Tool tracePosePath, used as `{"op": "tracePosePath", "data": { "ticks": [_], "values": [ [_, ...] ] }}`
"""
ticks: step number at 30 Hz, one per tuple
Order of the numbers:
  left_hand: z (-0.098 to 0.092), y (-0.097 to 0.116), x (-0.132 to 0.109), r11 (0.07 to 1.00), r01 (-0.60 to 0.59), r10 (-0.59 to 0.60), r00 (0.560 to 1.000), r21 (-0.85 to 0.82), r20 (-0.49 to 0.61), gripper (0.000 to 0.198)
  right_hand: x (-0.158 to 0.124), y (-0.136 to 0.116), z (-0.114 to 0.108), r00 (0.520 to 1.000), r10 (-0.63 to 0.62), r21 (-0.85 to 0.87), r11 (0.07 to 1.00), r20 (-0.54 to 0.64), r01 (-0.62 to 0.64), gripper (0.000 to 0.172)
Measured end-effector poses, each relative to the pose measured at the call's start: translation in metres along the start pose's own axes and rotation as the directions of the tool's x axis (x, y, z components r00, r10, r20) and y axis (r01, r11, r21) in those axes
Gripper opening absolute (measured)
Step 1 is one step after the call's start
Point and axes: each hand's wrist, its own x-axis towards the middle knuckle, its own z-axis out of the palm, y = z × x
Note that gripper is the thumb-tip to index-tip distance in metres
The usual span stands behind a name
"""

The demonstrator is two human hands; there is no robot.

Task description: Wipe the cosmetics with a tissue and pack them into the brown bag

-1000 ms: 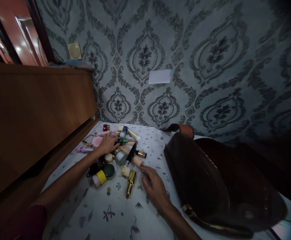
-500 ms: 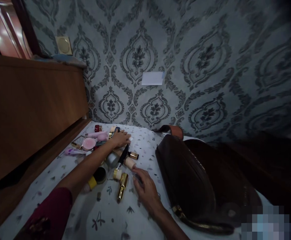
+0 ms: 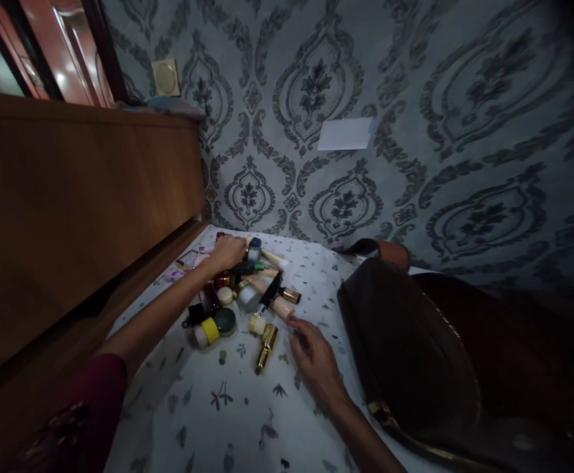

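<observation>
My left hand (image 3: 228,253) is low over the far left of a pile of cosmetics, fingers curled down and closed; what they hold, if anything, is hidden. Near it lie a dark-blue-capped jar (image 3: 254,253), a green-tipped tube (image 3: 248,267) and a pale tube (image 3: 274,257). My right hand (image 3: 316,361) rests on the cloth, thumb apart from the half-bent fingers. Its fingertips reach the end of a beige tube (image 3: 283,307). Close by lie a gold lipstick case (image 3: 266,348), a black tube (image 3: 269,291) and a small cream jar (image 3: 257,323).
A dark brown bag (image 3: 405,355) with a brown strap (image 3: 392,253) lies on the right. On the left stands a wooden cabinet (image 3: 89,190). The patterned cloth (image 3: 227,420) spreads beneath the cosmetics, up to the papered wall (image 3: 287,98). A yellow-banded bottle (image 3: 210,332) lies near the left forearm.
My left hand has drawn left across the pile, its spread fingers now curled, uncovering the blue-capped jar and pale tube. My right hand stays by the beige tube. The view has turned left.
</observation>
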Motion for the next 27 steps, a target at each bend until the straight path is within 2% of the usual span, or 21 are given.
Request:
{"op": "tracePosePath", "data": {
  "ticks": [3,7,9,12,17,21,24,27],
  "values": [
    [-0.009,-0.043,-0.006,0.988,0.151,-0.15,0.988,-0.034,0.033,0.029,0.0,0.0,0.001,1.0,0.012,0.001,1.0,0.002,-0.012,0.033],
    [-0.013,-0.099,-0.018,0.937,0.343,-0.335,0.936,-0.07,0.103,0.029,0.0,0.004,0.004,0.999,0.028,0.024,0.999,-0.029,-0.028,0.033],
    [-0.01,-0.119,-0.025,0.909,0.407,-0.393,0.908,-0.088,0.147,0.035,0.0,0.006,0.005,0.999,0.036,0.035,0.999,-0.04,-0.035,0.033],
    [0.001,-0.136,-0.036,0.881,0.457,-0.427,0.88,-0.121,0.209,0.036,0.0,0.008,0.006,0.999,0.032,0.037,0.999,-0.041,-0.03,0.032],
    [0.019,-0.142,-0.049,0.872,0.452,-0.406,0.883,-0.191,0.237,0.037,0.002,0.006,0.003,1.0,-0.008,0.016,1.0,-0.026,0.009,0.031],
    [0.015,-0.139,-0.052,0.89,0.401,-0.369,0.913,-0.215,0.173,0.028,0.001,0.003,0.002,0.999,-0.025,0.009,1.0,-0.027,0.026,0.03],
    [0.007,-0.126,-0.049,0.912,0.358,-0.351,0.934,-0.202,0.069,0.029,0.001,0.0,0.001,1.0,-0.016,0.012,1.0,-0.026,0.016,0.03],
    [0.004,-0.101,-0.039,0.952,0.235,-0.24,0.971,-0.198,-0.001,0.032,0.001,-0.001,0.001,1.0,-0.008,0.014,1.0,-0.008,0.008,0.03]
  ]
}}
